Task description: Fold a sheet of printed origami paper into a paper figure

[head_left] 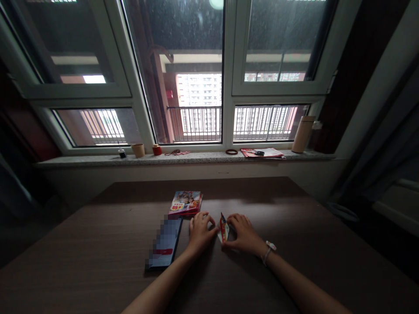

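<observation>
A small piece of folded paper (224,228), printed red, yellow and white, stands partly raised on the brown table between my two hands. My right hand (245,233) curves around its right side, the thumb at its near end and the fingers at its far end. On the other side, my left hand (200,232) rests on the table with its fingers apart and bent. Its thumb tip points at the paper's left edge; whether it touches is hard to tell. A bracelet (269,247) is on my right wrist.
Left of my left hand lies a smartphone (165,242), and behind it a stack of printed flyers (186,203). The windowsill (203,158) holds a paper cup (138,150), a small red jar (157,150), scissors on papers (259,153) and a tan bottle (303,134).
</observation>
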`<state>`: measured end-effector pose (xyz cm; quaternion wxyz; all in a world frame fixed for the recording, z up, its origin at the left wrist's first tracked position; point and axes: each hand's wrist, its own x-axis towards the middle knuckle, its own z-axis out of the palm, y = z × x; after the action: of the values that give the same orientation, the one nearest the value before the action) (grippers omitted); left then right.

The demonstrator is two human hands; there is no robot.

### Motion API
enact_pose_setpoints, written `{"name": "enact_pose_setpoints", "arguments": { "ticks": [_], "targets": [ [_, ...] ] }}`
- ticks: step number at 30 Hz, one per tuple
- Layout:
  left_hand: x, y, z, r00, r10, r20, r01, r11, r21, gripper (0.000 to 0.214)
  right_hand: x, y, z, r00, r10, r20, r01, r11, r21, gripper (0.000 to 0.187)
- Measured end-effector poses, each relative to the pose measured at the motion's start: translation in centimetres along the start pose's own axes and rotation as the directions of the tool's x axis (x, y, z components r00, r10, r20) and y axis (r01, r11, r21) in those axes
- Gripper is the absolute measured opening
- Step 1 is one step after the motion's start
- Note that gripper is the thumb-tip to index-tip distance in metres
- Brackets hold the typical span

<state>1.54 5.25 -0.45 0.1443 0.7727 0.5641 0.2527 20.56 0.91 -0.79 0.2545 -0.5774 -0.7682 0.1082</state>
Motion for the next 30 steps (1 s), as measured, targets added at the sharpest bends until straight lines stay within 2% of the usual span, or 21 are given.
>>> {"name": "enact_pose_setpoints", "arguments": {
  "ticks": [3, 9, 15, 20, 25, 30],
  "targets": [
    [0.0, 0.0, 0.0, 1.000, 0.005, 0.005, -0.005, 1.000, -0.003, 0.013, 0.2, -0.4, 0.4, 0.998, 0.038, -0.050, -0.038, 0.999, -0.011, 0.041],
    [0.0, -0.1, 0.1, 1.000, 0.000, -0.002, 0.000, 1.000, -0.006, 0.011, 0.4, -1.6, 0.9, 0.986, 0.082, -0.142, -0.096, 0.991, -0.097, 0.042],
    [-0.1, -0.1, 0.1, 1.000, 0.012, -0.006, -0.012, 1.000, -0.001, 0.011, 0.3, -1.5, 0.4, 0.994, 0.081, -0.079, -0.087, 0.993, -0.084, 0.050],
    [-0.3, 0.2, -0.2, 1.000, 0.008, 0.008, -0.008, 1.000, -0.007, 0.012, -0.1, -0.9, -0.2, 1.000, 0.023, 0.016, -0.022, 0.999, -0.027, 0.060],
    [-0.2, 0.0, -0.2, 1.000, 0.015, 0.021, -0.015, 1.000, -0.001, 0.013, -0.4, -0.7, -0.1, 0.999, 0.025, 0.022, -0.025, 1.000, 0.014, 0.061],
    [0.0, -0.5, -0.3, 0.995, 0.038, 0.094, -0.037, 0.999, -0.019, 0.022, -0.5, -0.6, 0.0, 0.999, 0.040, 0.024, -0.040, 0.999, 0.032, 0.060]
  ]
}}
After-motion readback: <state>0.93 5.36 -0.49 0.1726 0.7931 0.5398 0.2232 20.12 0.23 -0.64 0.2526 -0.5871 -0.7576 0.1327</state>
